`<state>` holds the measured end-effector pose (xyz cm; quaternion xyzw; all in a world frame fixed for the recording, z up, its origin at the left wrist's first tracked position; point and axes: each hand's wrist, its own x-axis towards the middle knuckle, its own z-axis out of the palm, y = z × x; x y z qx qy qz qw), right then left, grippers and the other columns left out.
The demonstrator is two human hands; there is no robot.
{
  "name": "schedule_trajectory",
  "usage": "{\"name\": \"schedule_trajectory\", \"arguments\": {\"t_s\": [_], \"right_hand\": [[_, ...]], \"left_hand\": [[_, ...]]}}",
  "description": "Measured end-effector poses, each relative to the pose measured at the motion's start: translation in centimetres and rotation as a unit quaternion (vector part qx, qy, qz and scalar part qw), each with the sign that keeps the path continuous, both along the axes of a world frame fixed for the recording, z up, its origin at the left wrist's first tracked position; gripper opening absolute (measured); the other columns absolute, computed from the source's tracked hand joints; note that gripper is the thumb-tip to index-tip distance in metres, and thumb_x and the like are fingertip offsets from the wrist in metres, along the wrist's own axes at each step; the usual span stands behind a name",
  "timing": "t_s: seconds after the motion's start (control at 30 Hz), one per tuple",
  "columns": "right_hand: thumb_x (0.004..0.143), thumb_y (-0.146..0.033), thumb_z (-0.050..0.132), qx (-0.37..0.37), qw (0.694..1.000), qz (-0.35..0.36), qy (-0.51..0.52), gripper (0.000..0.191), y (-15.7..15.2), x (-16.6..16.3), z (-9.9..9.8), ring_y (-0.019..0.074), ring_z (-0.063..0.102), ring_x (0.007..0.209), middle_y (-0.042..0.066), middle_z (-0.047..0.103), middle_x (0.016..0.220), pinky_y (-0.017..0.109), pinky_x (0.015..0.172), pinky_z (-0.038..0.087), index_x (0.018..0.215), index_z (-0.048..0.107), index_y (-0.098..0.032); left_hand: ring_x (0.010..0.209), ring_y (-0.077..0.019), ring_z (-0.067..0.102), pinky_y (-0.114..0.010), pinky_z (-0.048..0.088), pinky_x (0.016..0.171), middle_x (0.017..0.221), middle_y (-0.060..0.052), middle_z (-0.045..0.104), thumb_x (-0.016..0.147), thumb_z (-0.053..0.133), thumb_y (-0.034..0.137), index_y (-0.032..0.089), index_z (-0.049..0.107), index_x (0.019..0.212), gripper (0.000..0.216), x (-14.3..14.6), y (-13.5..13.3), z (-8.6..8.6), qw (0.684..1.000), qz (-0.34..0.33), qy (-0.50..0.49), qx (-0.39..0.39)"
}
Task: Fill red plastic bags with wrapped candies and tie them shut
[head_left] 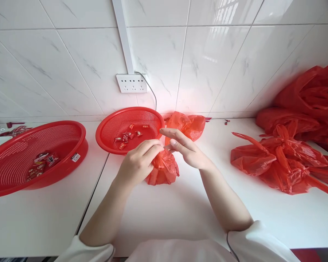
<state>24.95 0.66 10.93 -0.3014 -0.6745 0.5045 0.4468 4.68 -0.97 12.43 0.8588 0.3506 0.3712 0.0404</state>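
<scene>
Two grips, left hand and right hand, pinch upward-pointing neck of upright red bag.

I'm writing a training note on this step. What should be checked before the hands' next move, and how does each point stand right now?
1. Left hand grip on the small red bag: ok, fingers closed round its gathered neck.
2. Right hand grip: cannot tell, fingers stretched out, thumb at the neck.
3. Bag supported: ok, it sits on the white table.
4. Bag contents: cannot tell, the plastic hides them.
5. Sweets at hand: ok, several lie in the small basket.
6. Pile of tied bags: ok, apart from both hands.
</scene>
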Motion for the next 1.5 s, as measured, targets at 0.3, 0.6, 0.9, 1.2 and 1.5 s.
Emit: {"name": "schedule_trajectory", "arguments": {"t_s": [0.3,0.6,0.9,1.2,1.5], "right_hand": [[0.085,-0.027,0.065,-0.002,0.996,0.01,0.085,0.015,0.9,-0.1,-0.8,0.0119,0.059,0.074,0.001,0.065,0.087,0.026,0.066,0.048,0.098,0.063,-0.021],[0.07,-0.013,0.045,-0.079,0.987,0.005,0.139,0.011,1.2,1.1,-0.8,0.024,0.053,0.113,0.004,0.063,0.115,0.04,0.091,0.044,0.066,0.053,-0.02],[0.077,-0.019,0.043,0.002,0.993,-0.111,-0.031,0.012,1.1,3.4,-0.6,0.0227,0.055,0.108,0.003,0.065,0.108,0.037,0.09,0.04,0.068,0.051,-0.02],[0.08,-0.018,0.045,0.078,0.965,-0.213,-0.129,0.019,1.0,4.7,-0.1,0.0171,0.058,0.084,0.003,0.064,0.103,0.03,0.071,0.044,0.065,0.057,-0.019],[0.096,-0.059,0.027,0.087,0.897,-0.416,-0.122,0.063,1.3,10.5,-0.5,0.0205,0.061,0.079,0.004,0.057,0.059,0.034,0.081,0.044,0.054,0.054,-0.021]], "left_hand": [[0.099,-0.0172,0.062,-0.031,0.058,0.079,0.111,-0.006,0.053,0.078,0.064,0.007,0.022,0.054,0.093,0.023,0.9,1.7,-1.2,0.978,-0.131,-0.155,-0.053],[0.096,-0.0178,0.061,-0.033,0.053,0.087,0.099,-0.004,0.061,0.08,0.069,0.021,0.022,0.07,0.081,0.002,-0.6,2.5,-0.3,0.974,-0.061,-0.178,-0.124],[0.117,-0.025,0.052,-0.041,0.045,0.097,0.114,-0.007,0.061,0.083,0.051,0.023,0.021,0.063,0.082,0.012,-1.4,3.6,-0.6,0.859,-0.116,-0.338,-0.367],[0.115,-0.025,0.053,-0.041,0.04,0.102,0.118,-0.006,0.058,0.081,0.041,0.02,0.019,0.052,0.062,0.022,-2.4,3.7,0.2,0.976,-0.018,-0.12,-0.181],[0.106,-0.0217,0.059,-0.041,0.034,0.107,0.077,-0.003,0.068,0.098,0.025,0.044,0.022,0.062,0.07,0.051,-5.6,3.6,1.9,0.969,0.113,-0.085,-0.201]]}}
